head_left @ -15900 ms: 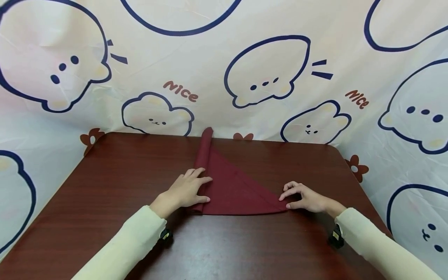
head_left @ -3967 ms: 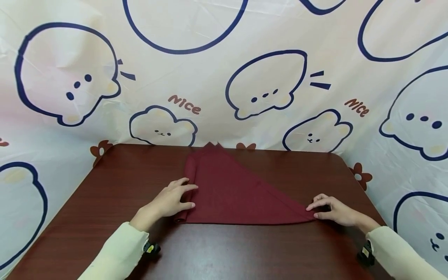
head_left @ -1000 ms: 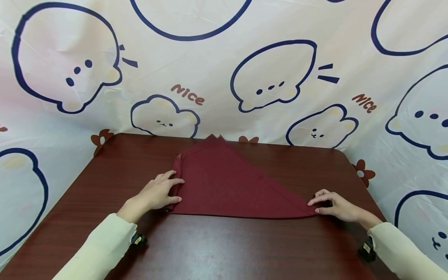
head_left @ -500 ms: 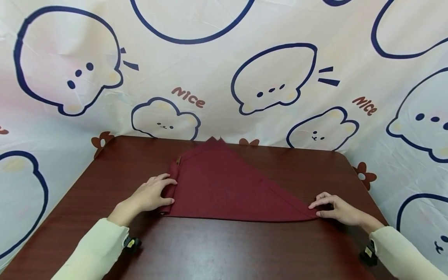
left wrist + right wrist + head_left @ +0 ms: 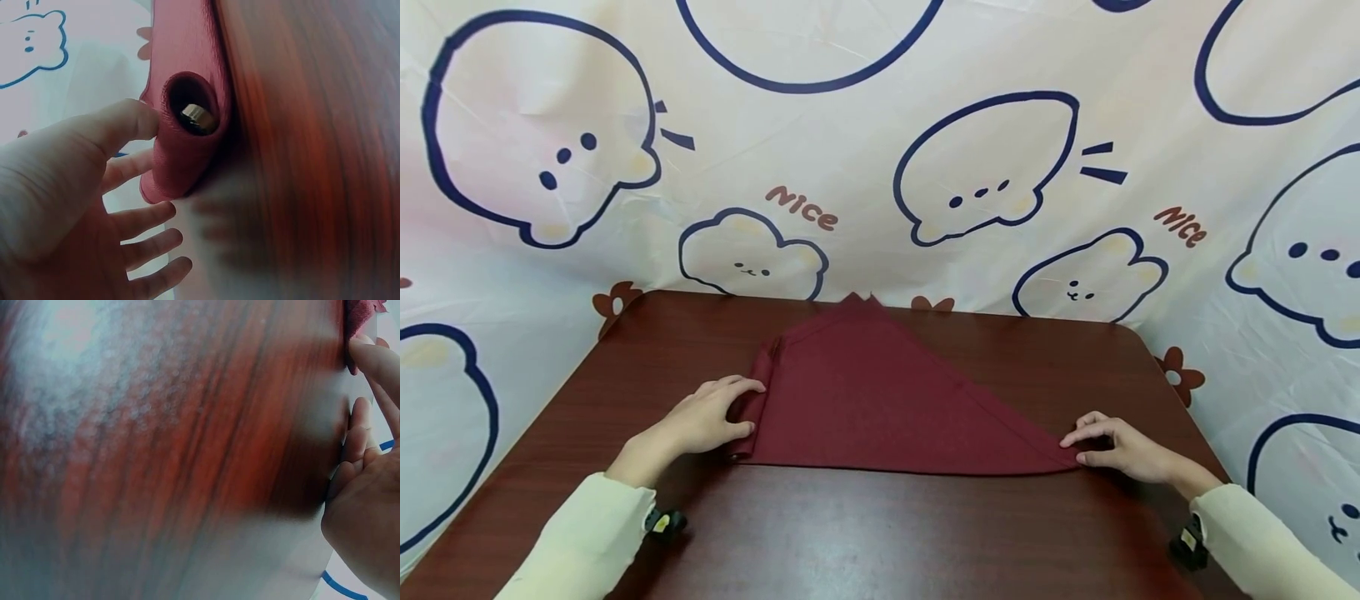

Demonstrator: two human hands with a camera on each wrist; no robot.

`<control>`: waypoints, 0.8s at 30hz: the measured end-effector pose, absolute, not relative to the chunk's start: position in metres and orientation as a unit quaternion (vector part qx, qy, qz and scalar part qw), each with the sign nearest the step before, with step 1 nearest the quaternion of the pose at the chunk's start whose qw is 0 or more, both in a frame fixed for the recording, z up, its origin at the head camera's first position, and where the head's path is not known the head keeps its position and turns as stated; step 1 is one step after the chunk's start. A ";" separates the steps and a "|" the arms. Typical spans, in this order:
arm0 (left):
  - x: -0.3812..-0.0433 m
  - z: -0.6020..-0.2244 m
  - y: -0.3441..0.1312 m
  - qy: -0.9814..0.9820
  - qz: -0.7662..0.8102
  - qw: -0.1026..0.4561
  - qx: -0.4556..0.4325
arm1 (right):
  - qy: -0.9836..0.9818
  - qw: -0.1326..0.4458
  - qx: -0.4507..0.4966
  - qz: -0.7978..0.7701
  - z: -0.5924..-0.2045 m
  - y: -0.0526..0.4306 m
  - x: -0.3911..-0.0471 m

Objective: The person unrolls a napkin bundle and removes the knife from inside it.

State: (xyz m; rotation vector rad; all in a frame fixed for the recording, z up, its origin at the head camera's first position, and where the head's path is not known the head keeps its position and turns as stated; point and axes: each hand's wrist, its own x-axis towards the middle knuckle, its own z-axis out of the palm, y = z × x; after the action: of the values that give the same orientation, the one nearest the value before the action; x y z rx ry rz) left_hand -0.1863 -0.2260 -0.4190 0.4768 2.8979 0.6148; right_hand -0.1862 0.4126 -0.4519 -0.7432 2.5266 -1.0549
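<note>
A maroon cloth (image 5: 880, 400), folded into a broad triangle, lies on the table. Its left edge is wound into a narrow roll (image 5: 758, 408). My left hand (image 5: 700, 417) holds this roll between thumb and index finger; its other fingers are spread loosely in the left wrist view. Inside the roll's near end, a small ridged gold-coloured thing (image 5: 199, 117) shows; the rest of it is hidden. At the far right, my right hand (image 5: 1120, 446) pinches the cloth's pointed corner. In the right wrist view only a scrap of cloth (image 5: 359, 322) shows at the fingertips.
The dark red-brown wooden table (image 5: 880, 542) has a glossy surface with rounded far corners. A pale printed curtain (image 5: 865, 167) stands close behind and along both sides. The cloth's peak reaches the table's back edge. Black cameras sit at both wrists.
My left hand has moved left with the roll, unwinding it, and the flat part of the cloth has widened. My right hand moved right with the corner earlier and has lately stayed still.
</note>
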 end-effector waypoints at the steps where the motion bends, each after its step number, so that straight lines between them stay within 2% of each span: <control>1: -0.186 -0.419 -0.228 0.963 0.208 0.068 0.159 | 0.880 0.151 -0.259 -0.368 -0.452 0.412 -0.186; 14: -0.184 -0.428 -0.257 0.947 0.262 0.052 0.179 | 0.883 0.154 -0.255 -0.364 -0.451 0.411 -0.186; 24: -0.179 -0.419 -0.228 0.967 0.190 0.032 0.169 | 0.887 0.157 -0.246 -0.358 -0.450 0.411 -0.185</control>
State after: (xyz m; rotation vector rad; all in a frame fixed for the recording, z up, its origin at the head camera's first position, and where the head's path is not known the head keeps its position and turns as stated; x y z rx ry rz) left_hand -0.1789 -0.2283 -0.4190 0.5205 2.9764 0.5845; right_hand -0.1853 0.4112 -0.4505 -0.7025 2.5377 -1.0245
